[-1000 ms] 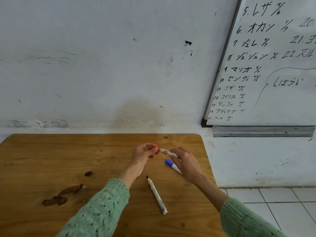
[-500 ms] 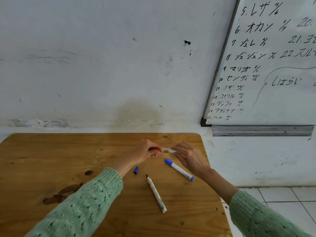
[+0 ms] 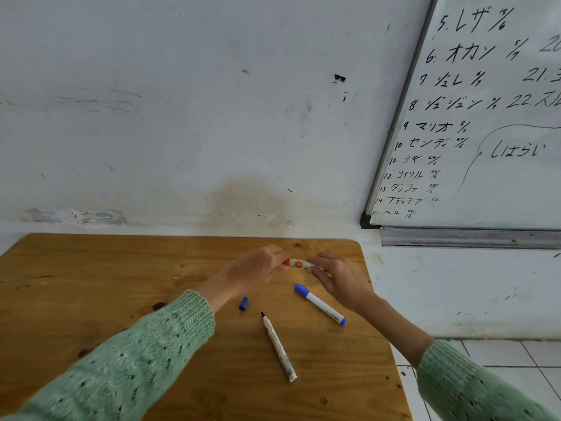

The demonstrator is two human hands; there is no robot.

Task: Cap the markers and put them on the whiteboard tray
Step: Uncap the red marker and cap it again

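Observation:
Both hands hold a red marker [image 3: 299, 264] above the far part of the wooden table [image 3: 91, 284]. My left hand [image 3: 255, 270] pinches its red cap end, my right hand [image 3: 337, 276] grips its white barrel. A capped blue marker [image 3: 320, 304] lies on the table just below my right hand. An uncapped black-tipped marker [image 3: 277, 346] lies nearer me, tip pointing away. A loose blue cap [image 3: 243, 303] rests beside my left wrist. The grey whiteboard tray [image 3: 467, 237] runs under the whiteboard [image 3: 485, 117] at the upper right.
The table's right edge ends near the white wall below the tray, with tiled floor [image 3: 498, 354] beyond it. Dark stains mark the tabletop at the left. The whiteboard is covered with handwritten lines.
My hands have drawn closer together along the red marker, so less of its barrel shows. My left arm shifted left, uncovering the blue cap; my right hand moved off the blue marker.

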